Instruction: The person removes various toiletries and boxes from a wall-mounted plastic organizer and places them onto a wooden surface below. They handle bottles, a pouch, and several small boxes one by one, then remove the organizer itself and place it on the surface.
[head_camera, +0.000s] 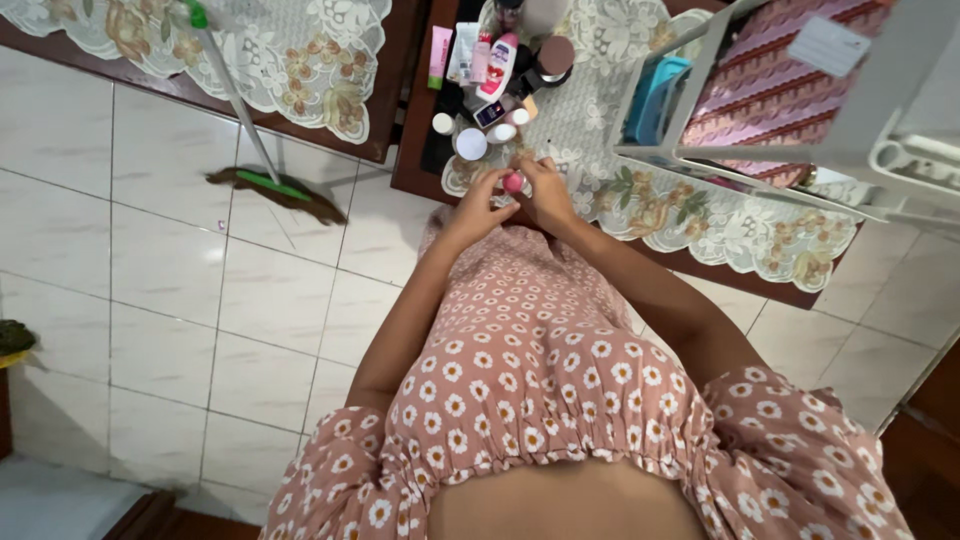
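Observation:
My left hand (478, 205) and my right hand (545, 190) meet in front of me, both gripping a small pink round container (513, 182) between the fingertips. They hover just over the near edge of a dark wooden table (412, 150) covered by a white lace cloth (690, 215). Several cosmetic bottles, tubes and jars (490, 70) stand on the table just beyond my hands, among them a white round jar (470, 143). My pink flowered dress (540, 370) fills the lower part of the view.
A broom (255, 150) leans at the left with its bristles on the white tiled floor (150, 280). A second lace-covered table (280, 50) stands at the upper left. A white rack (800, 90) holding a striped cloth and a blue item is at the right.

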